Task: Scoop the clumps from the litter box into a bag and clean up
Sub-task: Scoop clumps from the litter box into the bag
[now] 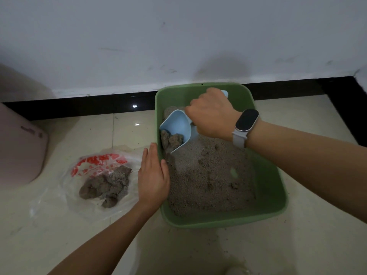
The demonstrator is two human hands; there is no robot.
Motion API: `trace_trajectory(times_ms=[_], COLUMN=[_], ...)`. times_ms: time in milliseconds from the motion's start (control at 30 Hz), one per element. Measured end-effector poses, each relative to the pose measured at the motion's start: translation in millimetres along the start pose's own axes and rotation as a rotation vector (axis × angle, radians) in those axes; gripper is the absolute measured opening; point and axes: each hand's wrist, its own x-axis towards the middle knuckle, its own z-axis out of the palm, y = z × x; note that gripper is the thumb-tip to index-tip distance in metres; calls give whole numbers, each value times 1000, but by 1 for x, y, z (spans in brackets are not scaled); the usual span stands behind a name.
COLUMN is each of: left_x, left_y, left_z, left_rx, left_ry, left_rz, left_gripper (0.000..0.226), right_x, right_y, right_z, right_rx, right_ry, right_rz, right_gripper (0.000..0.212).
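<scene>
Head view shows the right hand (211, 114) closed tight around the smooth blue scoop (176, 129), which holds lumpy gray clumps (171, 140) low at its lip inside the green litter box (266, 187). The left hand (154, 175) lies flat and open on the box's edge. I think a tip could spill the crumbly clumps before they reach the thin, crinkly plastic bag (99, 175) nearby.

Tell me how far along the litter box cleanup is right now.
Partway. Several clumps already lie on the plastic bag on the floor. The right hand holds the blue scoop with another clump inside, while the left hand rests on the green litter box rim. Left: emptying this scoop, any remaining clumps, and spilled grains on the floor.
</scene>
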Motion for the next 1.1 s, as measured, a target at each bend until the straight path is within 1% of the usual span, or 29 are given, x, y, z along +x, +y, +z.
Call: trace_trajectory(times_ms=[233, 500, 567, 667, 767, 867, 1000, 1100], left_x=[1, 2, 2, 2, 2, 1, 0, 1], left_y=[-1, -3, -4, -5, -4, -4, -3, -4], left_z=[-1, 0, 0, 1, 0, -1, -1, 0], left_rx=[19, 35, 43, 47, 40, 33, 36, 37], left_ry=[-12, -21, -22, -15, -7, 6, 22, 23], left_rz=[2, -1, -3, -5, -3, -3, 4, -3], left_gripper=[63, 62, 62, 62, 61, 61, 70, 70], right_x=[-2, -12, -21, -34, -46, -52, -48, -40], right_y=[3, 12, 9, 10, 5, 2, 6, 14], right_z=[5, 40, 55, 76, 94, 106, 103, 89], right_rx=[54, 364, 420, 487, 523, 553, 499, 399], right_ry=[-12, -37, -8, 122, 225, 266, 333, 356], right_rz=[84, 285, 318, 352, 347, 332, 275, 169], right_gripper=[13, 20, 21, 21, 16, 15, 15, 14])
